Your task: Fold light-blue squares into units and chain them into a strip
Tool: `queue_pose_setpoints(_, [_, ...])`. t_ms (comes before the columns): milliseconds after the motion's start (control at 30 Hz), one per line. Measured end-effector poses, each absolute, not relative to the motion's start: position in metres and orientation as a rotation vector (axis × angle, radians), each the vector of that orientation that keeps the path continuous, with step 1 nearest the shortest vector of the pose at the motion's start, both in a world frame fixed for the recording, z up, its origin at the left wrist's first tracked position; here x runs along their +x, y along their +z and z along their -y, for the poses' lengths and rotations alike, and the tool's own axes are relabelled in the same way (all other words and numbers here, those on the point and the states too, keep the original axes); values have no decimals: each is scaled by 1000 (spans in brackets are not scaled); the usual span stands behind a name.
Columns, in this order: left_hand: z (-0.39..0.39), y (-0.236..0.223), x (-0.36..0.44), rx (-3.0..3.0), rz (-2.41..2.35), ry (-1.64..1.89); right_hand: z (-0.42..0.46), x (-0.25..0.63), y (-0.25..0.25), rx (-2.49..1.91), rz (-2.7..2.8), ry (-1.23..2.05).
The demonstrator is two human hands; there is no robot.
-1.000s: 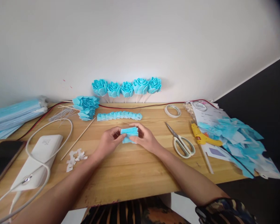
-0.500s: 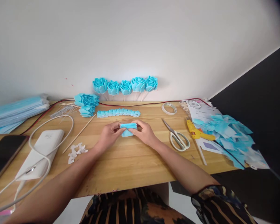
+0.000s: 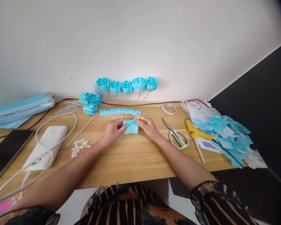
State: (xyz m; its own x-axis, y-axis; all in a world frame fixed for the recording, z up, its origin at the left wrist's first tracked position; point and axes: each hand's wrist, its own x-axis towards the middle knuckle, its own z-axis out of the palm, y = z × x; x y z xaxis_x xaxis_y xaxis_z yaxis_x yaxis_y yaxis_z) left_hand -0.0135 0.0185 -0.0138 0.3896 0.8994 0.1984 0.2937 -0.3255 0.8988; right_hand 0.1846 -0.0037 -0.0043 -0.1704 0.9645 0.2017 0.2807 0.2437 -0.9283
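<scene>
Between my hands, just above the middle of the wooden table (image 3: 131, 156), is a blue pleated piece of face-mask fabric (image 3: 131, 127). My left hand (image 3: 114, 130) pinches its left end, and my right hand (image 3: 148, 127) pinches the right end. Pleats run along its upper part, while a flat flap hangs below them. Behind my hands lies a row of folded blue petals (image 3: 120, 111). Several blue fabric flowers on sticks (image 3: 127, 87) lean against the wall, and more blue flowers (image 3: 90, 98) lie at the back left.
On the right are scissors (image 3: 178, 139), a tape roll (image 3: 169, 108), a yellow glue gun (image 3: 196, 131) and a heap of blue scraps (image 3: 224, 128). To the left sit a power bank (image 3: 46, 147) with a cable, a phone (image 3: 10, 153), white scraps (image 3: 78, 147), a stick (image 3: 81, 130) and stacked masks (image 3: 21, 109).
The lower flap of the pleated piece shows more fully below my fingers, and my right fingers have shifted on its edge. The camera view has tilted slightly. Both hands keep hold.
</scene>
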Motion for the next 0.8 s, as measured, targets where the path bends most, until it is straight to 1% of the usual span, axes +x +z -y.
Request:
queue_pose_setpoints(100, [-19,-13,-15,1832,-1016,952,5,183,-4,-1154,1685,968])
queue_pose_setpoints(267, [-18,-13,-16,1942,-1010,931,7,178,-5,-1257,1742,796])
queue_pose_setpoints(367, [-18,-14,-16,1892,-956,895,8,178,-4,-1261,1757,742])
queue_pose_setpoints(500, [-17,-14,-15,1784,-846,864,8,177,-2,-1247,1783,718])
queue_pose_setpoints(667, [-14,-12,-13,1845,-931,913,9,178,-2,-1232,1818,726])
queue_pose_setpoints(800, [-12,-11,-12,1800,-904,951,9,178,-2,-1207,1821,709])
